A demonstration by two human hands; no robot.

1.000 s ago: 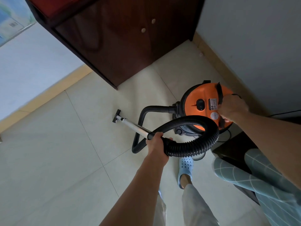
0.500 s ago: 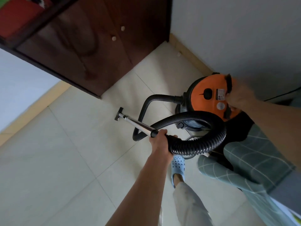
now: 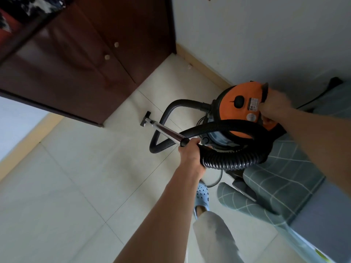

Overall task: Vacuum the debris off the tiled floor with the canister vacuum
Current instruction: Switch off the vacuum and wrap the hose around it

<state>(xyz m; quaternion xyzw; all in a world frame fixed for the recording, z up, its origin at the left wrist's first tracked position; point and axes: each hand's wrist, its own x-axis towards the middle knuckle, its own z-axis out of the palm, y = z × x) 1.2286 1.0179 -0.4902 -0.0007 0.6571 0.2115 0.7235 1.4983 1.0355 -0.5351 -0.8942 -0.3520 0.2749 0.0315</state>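
In the head view, the round orange-topped canister vacuum (image 3: 245, 109) stood on the pale tiled floor (image 3: 76, 177) near the white wall's skirting, to the right of the dark brown wooden cabinet (image 3: 76, 69). The left hand (image 3: 190, 154) was wrapped round the joint where the black ribbed hose (image 3: 233, 162) met the shiny metal wand (image 3: 165, 130). The small black floor nozzle (image 3: 145, 118) was set on the tiles just off the cabinet's corner. The right hand (image 3: 273, 106) was curled on the black carry handle (image 3: 264, 92) atop the canister. No debris could be made out. The step would be done well if the nozzle were kept flat and drawn slowly along the cabinet's base, with the looped hose kept free of kinks.
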